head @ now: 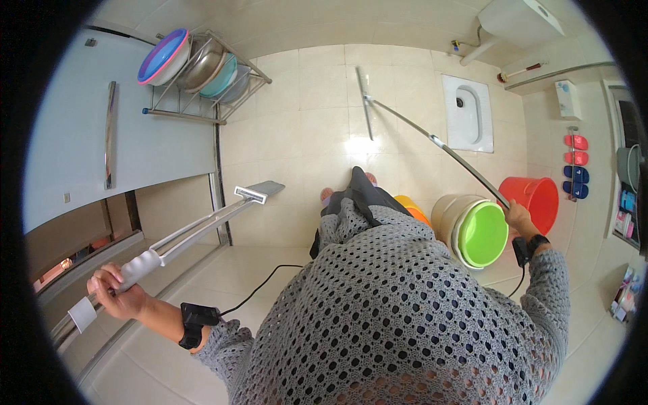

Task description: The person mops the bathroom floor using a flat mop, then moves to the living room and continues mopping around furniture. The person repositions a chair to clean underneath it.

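At the lower left, my left hand (119,293) is closed around the handle of a flat squeeze mop (202,228), whose grey pad (270,188) points toward the tiled floor. On the right, my right hand (519,215) grips the metal pole of a floor squeegee (463,163). The squeegee's long thin blade (364,104) lies out on the tiles ahead of my feet. Just beside my right hand stand a red bucket (547,202) and a lime-green bucket (484,235).
A metal rack (187,119) of basins stands at the upper left by a sliding door (131,116). A squat toilet (468,114) is set in the floor at the upper right. Slippers (576,174) hang on the right wall. An orange bucket (412,208) is near my legs.
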`<state>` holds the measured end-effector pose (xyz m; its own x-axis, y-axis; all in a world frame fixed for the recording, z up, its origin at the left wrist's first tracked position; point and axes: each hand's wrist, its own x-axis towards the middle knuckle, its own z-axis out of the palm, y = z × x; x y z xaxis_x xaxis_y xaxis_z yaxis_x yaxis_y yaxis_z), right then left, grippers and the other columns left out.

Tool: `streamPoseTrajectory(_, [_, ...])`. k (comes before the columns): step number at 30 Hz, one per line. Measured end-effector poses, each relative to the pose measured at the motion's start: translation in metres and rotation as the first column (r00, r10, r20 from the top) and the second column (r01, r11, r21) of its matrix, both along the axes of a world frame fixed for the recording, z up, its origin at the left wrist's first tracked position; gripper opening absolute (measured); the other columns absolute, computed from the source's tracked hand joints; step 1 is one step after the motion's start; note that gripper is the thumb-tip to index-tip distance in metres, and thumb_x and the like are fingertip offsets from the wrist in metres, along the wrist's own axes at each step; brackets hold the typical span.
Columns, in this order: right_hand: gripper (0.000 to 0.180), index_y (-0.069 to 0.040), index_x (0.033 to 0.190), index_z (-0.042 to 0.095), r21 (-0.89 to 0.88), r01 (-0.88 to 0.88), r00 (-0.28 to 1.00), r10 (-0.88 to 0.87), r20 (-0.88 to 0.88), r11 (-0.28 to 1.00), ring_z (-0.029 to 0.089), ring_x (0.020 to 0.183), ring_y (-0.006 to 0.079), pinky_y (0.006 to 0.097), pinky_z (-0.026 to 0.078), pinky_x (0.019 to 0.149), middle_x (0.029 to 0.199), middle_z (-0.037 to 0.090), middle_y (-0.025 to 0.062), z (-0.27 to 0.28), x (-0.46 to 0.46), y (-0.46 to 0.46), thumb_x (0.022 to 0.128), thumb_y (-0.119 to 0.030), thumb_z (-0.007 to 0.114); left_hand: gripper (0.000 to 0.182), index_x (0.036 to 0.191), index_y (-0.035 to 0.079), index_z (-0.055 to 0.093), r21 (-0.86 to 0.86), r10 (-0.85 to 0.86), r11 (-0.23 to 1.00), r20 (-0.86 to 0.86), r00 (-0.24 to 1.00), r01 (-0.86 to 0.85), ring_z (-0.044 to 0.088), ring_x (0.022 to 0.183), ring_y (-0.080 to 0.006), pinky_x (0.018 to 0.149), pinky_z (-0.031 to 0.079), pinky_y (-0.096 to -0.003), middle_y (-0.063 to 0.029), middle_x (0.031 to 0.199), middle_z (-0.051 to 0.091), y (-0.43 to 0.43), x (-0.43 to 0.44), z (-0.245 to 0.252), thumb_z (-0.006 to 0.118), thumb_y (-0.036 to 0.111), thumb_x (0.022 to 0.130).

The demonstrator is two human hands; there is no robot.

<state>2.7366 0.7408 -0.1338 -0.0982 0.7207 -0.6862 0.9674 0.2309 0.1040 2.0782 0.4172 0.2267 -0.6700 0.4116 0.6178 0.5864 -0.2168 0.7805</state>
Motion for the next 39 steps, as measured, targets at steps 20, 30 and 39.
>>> streamPoseTrajectory(20, [0.039,-0.001,0.088,0.052,0.259,-0.14,0.95,0.203,-0.238,0.956,0.054,0.078,0.0377,0.0452,0.043,0.069,0.082,0.057,0.022,0.039,-0.084,0.067,0.079,-0.039,0.048,0.023,0.062,0.01,0.033,0.06,-0.022,0.998,-0.004,1.0,0.022,0.03,0.049,-0.0096,0.048,0.028,-0.022,0.0,0.051,0.028,0.001,-0.002,-0.003,0.041,0.013,0.084])
streamPoseTrajectory(30, [0.032,-0.006,0.093,0.062,0.071,-0.23,0.934,0.241,-0.263,0.971,0.056,0.093,0.0277,0.0368,0.044,0.079,0.1,0.058,0.0141,-0.034,-0.317,0.124,0.075,-0.025,0.045,0.024,0.061,0.011,0.03,-0.027,-0.003,1.0,0.005,1.0,0.003,0.032,0.051,-0.0101,0.049,0.028,-0.0223,-0.0005,0.053,0.029,-0.007,-0.004,0.0,0.04,0.012,0.083])
streamPoseTrajectory(39, [0.043,-0.001,0.088,0.061,0.139,-0.007,0.998,0.016,-0.063,0.99,0.055,0.09,0.0327,0.0383,0.044,0.078,0.093,0.058,0.0185,-0.013,-0.097,0.112,0.079,-0.039,0.044,0.026,0.06,0.01,0.031,-0.008,0.059,0.998,-0.046,0.997,-0.06,0.032,0.049,-0.0104,0.048,0.028,-0.0224,-0.0009,0.052,0.029,0.0,-0.001,-0.001,0.041,0.013,0.084])
